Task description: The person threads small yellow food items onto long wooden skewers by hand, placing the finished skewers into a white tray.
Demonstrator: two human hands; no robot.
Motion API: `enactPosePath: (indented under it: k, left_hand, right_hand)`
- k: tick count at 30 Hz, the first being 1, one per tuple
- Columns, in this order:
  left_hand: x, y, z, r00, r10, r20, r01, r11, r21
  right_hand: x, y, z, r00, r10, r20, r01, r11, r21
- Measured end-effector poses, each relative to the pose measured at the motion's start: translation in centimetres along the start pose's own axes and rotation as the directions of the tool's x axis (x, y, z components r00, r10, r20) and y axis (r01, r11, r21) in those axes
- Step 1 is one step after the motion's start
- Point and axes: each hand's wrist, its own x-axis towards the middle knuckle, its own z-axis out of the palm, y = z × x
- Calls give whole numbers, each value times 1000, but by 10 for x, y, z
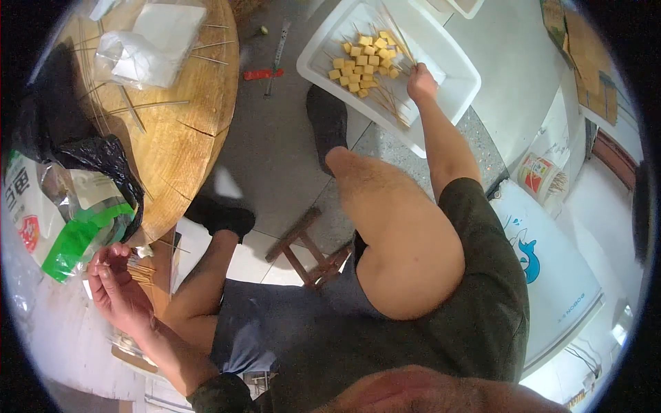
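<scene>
A white plastic tub (pixel 467 98) rests on the floor ahead of me. Inside it lie bamboo skewers (pixel 395 111) with yellow cubes of food (pixel 369 59) threaded on one end. My right hand (pixel 422 83) reaches into the tub's right side, its fingers closed on the ends of a few thin skewers (pixel 400 36). What sits on their far ends is cut off by the frame's top. My left hand (pixel 119 289) is raised at the lower left, fingers loosely curled and nothing visible in them. Close to it is a bunch of bare bamboo skewers (pixel 140 272).
A round wooden block (pixel 206 149) at left carries metal skewers (pixel 150 107) and a clear plastic bag (pixel 170 44). Black plastic (pixel 98 149) and a green-white printed bag (pixel 77 232) hang by its edge. A wooden stool (pixel 304 253) stands below; a white appliance (pixel 547 279) is at right.
</scene>
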Motion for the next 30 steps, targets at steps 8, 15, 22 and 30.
enactPosePath:
  k: [8,15,22,30]
  left_hand:
    - [2,0,1,1000,-3,-16,3,1000,28]
    - [0,3,2,1000,7,-16,-7,1000,8]
    - [-1,1,0,1000,-5,-15,5,1000,1]
    - [0,0,1,1000,-15,-26,15,1000,3]
  right_hand:
    - [-16,-22,-13,998,28,58,-35,992,120]
    - [-44,-20,-8,995,-98,11,93,974,204]
    - [-42,-22,-22,988,-116,-98,132,975,179]
    - [-2,-12,-44,873,-331,-357,382,921,81]
